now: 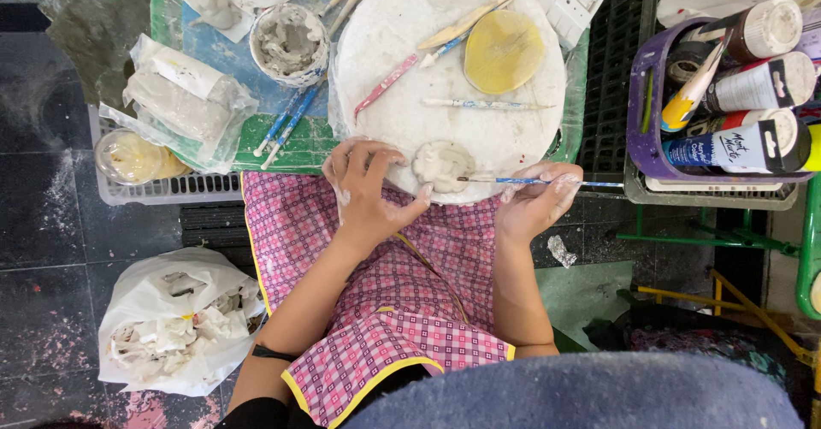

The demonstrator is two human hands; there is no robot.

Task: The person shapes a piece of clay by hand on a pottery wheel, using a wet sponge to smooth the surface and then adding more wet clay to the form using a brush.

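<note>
A small pale clay piece [441, 165] lies at the near edge of a round white board [402, 61]. My left hand [368, 191] rests beside it, thumb stretched toward the clay and fingers on the board's rim. My right hand [537, 200] grips a thin blue-handled tool [513, 181] whose tip touches the clay piece. Both hands are dusted with white clay. A pink checked apron [376, 292] covers my lap below.
On the board lie a yellow disc [504, 51], wooden sticks and several brushes. A clay-filled cup [289, 42] and bagged clay [184, 100] sit left. A purple basket [637, 121] of paint tubes stands right. A white bag of scraps [175, 318] sits on the floor.
</note>
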